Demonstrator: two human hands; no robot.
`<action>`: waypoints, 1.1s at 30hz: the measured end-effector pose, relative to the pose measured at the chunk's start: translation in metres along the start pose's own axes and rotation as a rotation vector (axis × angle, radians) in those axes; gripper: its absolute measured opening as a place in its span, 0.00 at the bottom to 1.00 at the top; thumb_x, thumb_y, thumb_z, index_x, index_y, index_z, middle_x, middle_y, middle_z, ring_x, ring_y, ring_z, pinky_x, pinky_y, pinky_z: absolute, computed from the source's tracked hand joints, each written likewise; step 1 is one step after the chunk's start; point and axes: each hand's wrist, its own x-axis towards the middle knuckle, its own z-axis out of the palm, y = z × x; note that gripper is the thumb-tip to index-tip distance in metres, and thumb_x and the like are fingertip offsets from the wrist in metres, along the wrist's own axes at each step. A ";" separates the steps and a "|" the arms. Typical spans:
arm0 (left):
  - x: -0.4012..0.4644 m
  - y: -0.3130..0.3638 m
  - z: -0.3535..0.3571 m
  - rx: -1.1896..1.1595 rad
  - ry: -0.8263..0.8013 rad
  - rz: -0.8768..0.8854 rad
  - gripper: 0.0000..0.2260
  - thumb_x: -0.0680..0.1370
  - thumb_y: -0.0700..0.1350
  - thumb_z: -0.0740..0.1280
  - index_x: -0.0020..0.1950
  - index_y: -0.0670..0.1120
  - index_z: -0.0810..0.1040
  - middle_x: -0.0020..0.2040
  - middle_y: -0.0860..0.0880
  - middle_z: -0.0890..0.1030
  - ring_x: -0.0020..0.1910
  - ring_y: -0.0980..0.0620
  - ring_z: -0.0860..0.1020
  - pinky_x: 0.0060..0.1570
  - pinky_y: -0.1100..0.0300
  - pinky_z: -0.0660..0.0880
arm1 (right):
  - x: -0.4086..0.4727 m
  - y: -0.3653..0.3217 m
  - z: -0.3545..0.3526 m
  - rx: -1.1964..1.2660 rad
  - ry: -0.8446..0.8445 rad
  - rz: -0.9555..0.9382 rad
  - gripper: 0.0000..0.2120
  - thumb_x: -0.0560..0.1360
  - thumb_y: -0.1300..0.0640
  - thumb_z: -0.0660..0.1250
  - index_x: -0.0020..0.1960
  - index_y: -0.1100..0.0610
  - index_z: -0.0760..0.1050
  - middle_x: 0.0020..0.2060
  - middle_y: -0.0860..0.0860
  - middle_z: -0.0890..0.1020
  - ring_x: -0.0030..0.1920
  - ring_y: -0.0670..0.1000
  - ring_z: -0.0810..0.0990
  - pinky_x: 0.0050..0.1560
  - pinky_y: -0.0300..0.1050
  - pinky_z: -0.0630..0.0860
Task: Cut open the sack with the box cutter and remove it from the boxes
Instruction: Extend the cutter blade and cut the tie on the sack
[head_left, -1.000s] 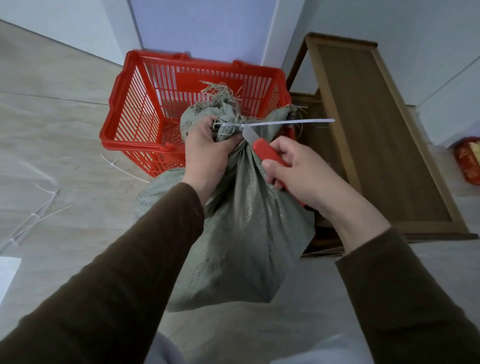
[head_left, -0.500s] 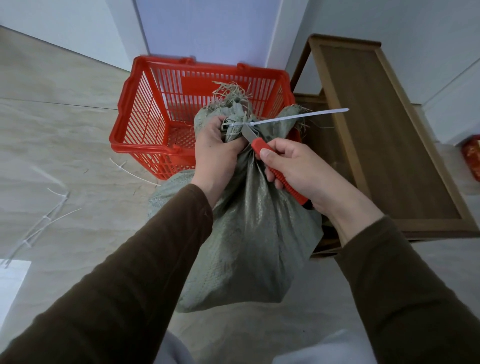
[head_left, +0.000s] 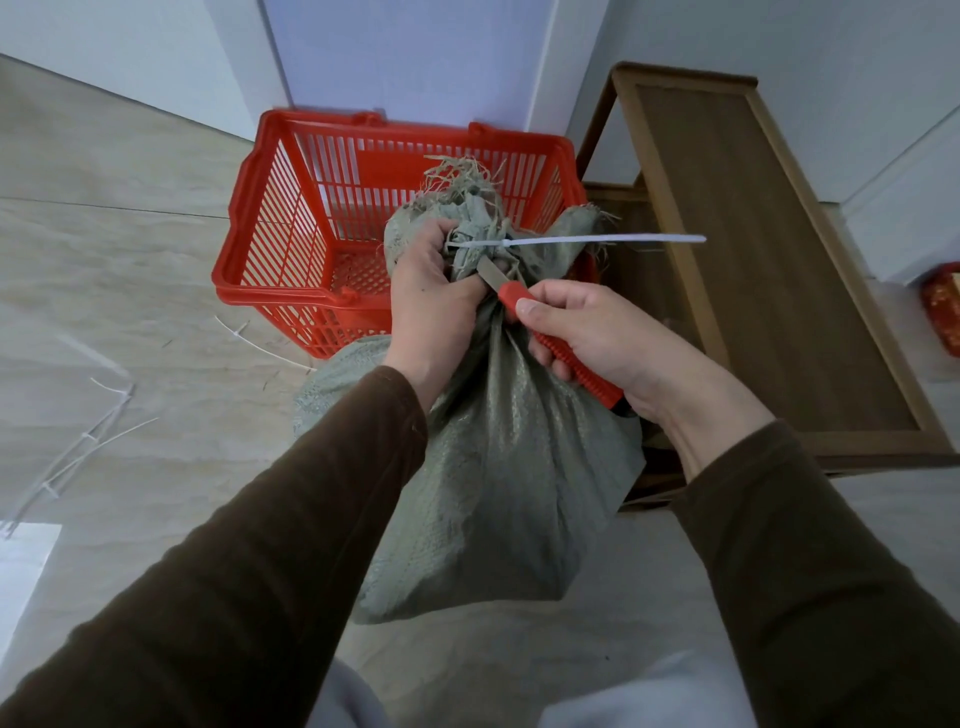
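Note:
A grey-green woven sack stands on the floor, its frayed neck bunched and bound by a white zip tie whose tail sticks out to the right. My left hand grips the neck just below the tie. My right hand holds a red box cutter, whose bare blade points up-left and touches the neck right under the tie. The boxes inside the sack are hidden.
A red plastic basket stands on the tiled floor behind the sack. A wooden bench runs along the right. Cut white zip ties lie on the floor at left, near a white sheet.
The view has shifted slightly. The blade tip has stayed at the neck beneath the tie, and my right hand has slid a little lower on the handle. My left hand keeps its grip.

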 end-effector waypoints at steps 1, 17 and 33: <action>0.000 0.000 0.001 -0.006 -0.004 0.004 0.14 0.75 0.26 0.70 0.56 0.41 0.77 0.49 0.46 0.85 0.49 0.51 0.85 0.54 0.55 0.83 | 0.001 0.000 0.001 0.003 0.028 -0.017 0.09 0.84 0.51 0.64 0.51 0.53 0.81 0.32 0.50 0.79 0.29 0.46 0.73 0.36 0.40 0.72; 0.001 0.000 0.003 -0.140 -0.041 -0.061 0.12 0.78 0.28 0.69 0.59 0.37 0.77 0.49 0.44 0.85 0.47 0.49 0.84 0.51 0.53 0.84 | 0.007 0.000 0.000 -0.079 0.169 -0.065 0.08 0.83 0.53 0.66 0.46 0.53 0.80 0.31 0.50 0.81 0.29 0.47 0.76 0.39 0.44 0.76; 0.001 0.002 -0.002 -0.406 -0.267 -0.242 0.10 0.82 0.33 0.65 0.62 0.41 0.77 0.50 0.44 0.87 0.49 0.48 0.86 0.52 0.54 0.82 | 0.004 0.006 -0.015 0.213 0.061 -0.011 0.08 0.82 0.53 0.67 0.44 0.53 0.80 0.30 0.50 0.81 0.28 0.47 0.76 0.32 0.38 0.75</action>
